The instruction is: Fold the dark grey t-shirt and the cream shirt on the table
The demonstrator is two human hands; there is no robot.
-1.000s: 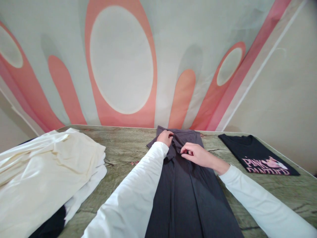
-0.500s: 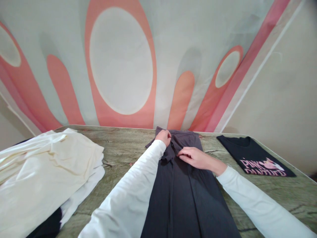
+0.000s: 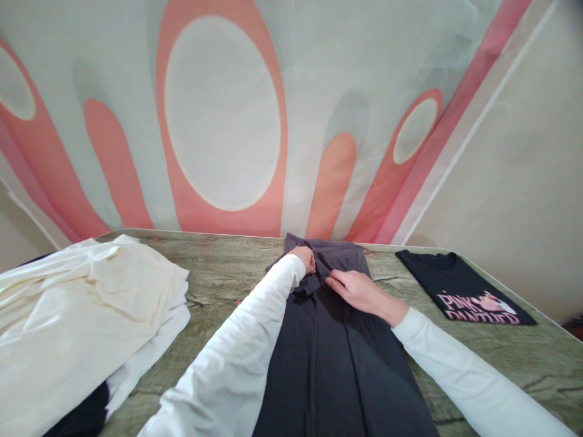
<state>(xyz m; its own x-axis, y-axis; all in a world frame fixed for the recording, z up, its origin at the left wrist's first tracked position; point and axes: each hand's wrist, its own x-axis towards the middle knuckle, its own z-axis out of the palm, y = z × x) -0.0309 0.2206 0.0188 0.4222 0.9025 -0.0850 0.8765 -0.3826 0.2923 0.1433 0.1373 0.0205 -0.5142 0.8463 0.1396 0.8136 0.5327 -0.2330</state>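
Note:
A dark grey garment (image 3: 339,364) lies lengthwise down the middle of the wood-grain table (image 3: 228,273), folded into a narrow strip. My left hand (image 3: 304,258) is closed on a fold of the cloth near its far end. My right hand (image 3: 357,289) rests just to the right of it, fingers pinching the same bunched fold. Both my arms wear white long sleeves and reach out over the garment.
A heap of cream and white clothes (image 3: 77,315) covers the table's left side, with dark cloth (image 3: 82,419) under it. A black T-shirt with pink print (image 3: 469,291) lies flat at the right. A pink and grey patterned backdrop (image 3: 223,115) hangs behind the table.
Both hands stayed on the fold at the garment's far end. The right hand has lowered and flattened slightly onto the cloth; the view shifted a little.

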